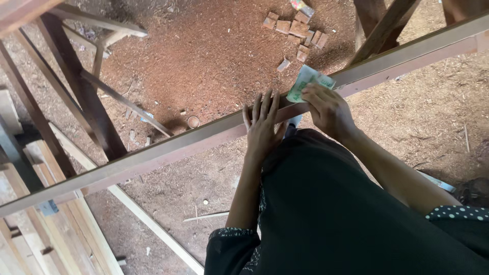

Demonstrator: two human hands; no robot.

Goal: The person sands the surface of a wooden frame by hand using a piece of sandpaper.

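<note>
A long wooden beam (168,145) runs diagonally from lower left to upper right. My left hand (262,127) lies flat on it, fingers spread. Just to its right, my right hand (328,109) presses a folded green sheet of sandpaper (307,81) against the beam's top face. My dark clothing (331,214) fills the lower right.
Sawdust covers the ground (214,56). Several small wooden blocks (298,30) lie at the top. Dark wooden trestle legs (81,86) stand at left, another frame (379,25) at upper right. Pale planks (61,229) are stacked at lower left, with a thin strip (153,224) nearby.
</note>
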